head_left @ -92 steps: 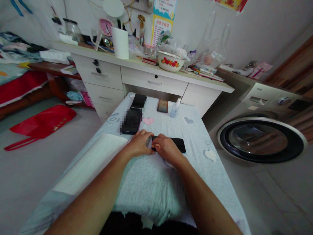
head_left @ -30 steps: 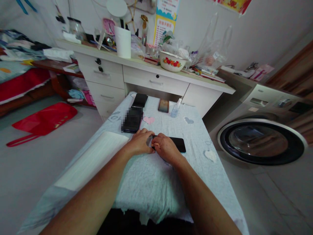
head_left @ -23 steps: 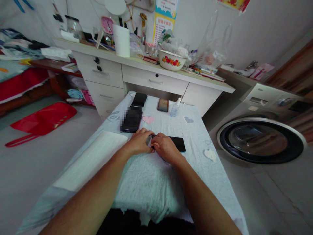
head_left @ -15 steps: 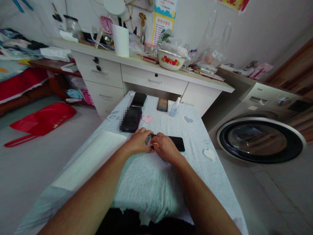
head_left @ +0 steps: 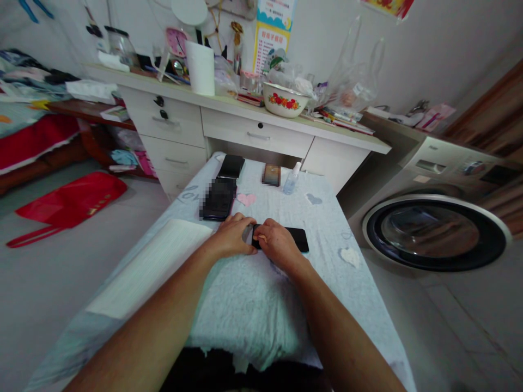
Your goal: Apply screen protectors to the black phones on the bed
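Observation:
A black phone (head_left: 300,238) lies flat and crosswise on the cloth-covered table (head_left: 327,272). My left hand (head_left: 235,235) curves round its left end, thumb and fingertips on the edges. Over the phone's left half rests my right hand (head_left: 274,240), its fingers closed on something small and orange-brown that I cannot make out. Beyond my left hand are a dark device (head_left: 220,198), partly pixelated, and another black device (head_left: 231,166). Farther back stand a clear spray bottle (head_left: 291,181) and a small brown flat item (head_left: 271,175).
A white padded strip (head_left: 151,267) lies along the table's left side. Behind is a white desk (head_left: 229,100) holding a floral bowl (head_left: 286,101) and a paper roll (head_left: 200,68). A washing machine (head_left: 433,218) stands right; a red bag (head_left: 73,201) is on the floor.
My right hand has shifted slightly along the phone, showing a bit more of its left end. My left hand stays in place.

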The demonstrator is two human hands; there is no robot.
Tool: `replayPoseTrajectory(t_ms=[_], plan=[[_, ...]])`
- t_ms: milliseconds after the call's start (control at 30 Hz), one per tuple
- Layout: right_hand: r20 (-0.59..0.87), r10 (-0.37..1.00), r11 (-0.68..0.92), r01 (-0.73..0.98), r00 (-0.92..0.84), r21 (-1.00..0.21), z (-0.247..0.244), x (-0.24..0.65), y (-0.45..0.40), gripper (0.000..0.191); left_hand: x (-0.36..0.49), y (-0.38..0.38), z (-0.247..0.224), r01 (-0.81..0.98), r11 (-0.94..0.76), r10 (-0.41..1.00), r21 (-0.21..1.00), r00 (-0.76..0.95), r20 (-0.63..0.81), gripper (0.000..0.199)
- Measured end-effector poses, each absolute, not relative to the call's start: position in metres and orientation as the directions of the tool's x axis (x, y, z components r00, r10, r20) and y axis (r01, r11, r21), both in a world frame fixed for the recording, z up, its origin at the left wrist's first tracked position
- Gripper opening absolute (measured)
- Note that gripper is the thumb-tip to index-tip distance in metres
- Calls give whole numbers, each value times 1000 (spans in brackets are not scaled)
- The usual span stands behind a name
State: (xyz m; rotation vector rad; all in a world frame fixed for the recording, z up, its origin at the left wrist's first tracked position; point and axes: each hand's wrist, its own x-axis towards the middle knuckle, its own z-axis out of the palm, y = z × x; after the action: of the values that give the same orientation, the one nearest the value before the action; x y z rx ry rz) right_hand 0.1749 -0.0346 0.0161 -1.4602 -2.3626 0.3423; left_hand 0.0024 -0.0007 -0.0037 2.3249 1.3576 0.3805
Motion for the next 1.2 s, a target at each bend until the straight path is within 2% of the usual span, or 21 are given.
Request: replayPoseTrajectory(t_ms=[333,733,1200], plan=[[139,890,454,815,-434,-359,16,174,-35,21,2,-1,-6,752,-449,870,483,492,42,71],[154,848,519,735,-507,-436,16,174,-37,19,2,0,-7,752,-446,872,485,487,48,70],[152,817,558,696,-556,-452,15,176,-38,19,2,2,-8,746,-458,866,484,497,53,68]])
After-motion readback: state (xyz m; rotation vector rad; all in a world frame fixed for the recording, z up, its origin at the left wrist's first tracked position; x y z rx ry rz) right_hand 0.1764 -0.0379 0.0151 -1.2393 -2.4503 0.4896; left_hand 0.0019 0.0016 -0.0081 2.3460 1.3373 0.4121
